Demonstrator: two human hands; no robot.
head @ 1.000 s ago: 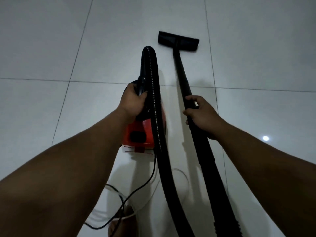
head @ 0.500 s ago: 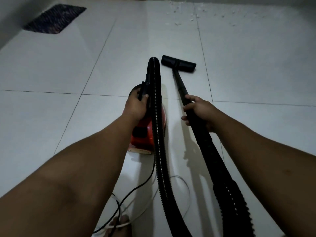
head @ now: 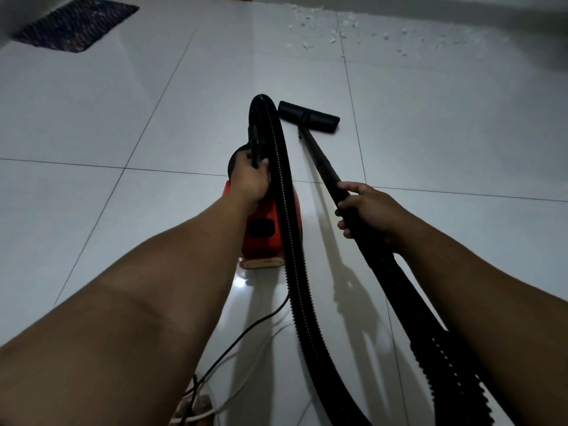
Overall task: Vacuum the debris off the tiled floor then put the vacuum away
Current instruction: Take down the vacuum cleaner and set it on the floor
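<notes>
L hand [head: 249, 179] grips vacuum [head: 264, 232] handle, ctr frame | R hand [head: 367, 210] wrapped on wand [head: 322, 162] | debris [head: 332, 38] upper right, uncleaned | tip: push nozzle [head: 309, 117] flat, slow strokes twd it

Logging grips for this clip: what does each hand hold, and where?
Left hand grips the vacuum by its black top handle. Right hand grips the wand partway up its tube.
</notes>
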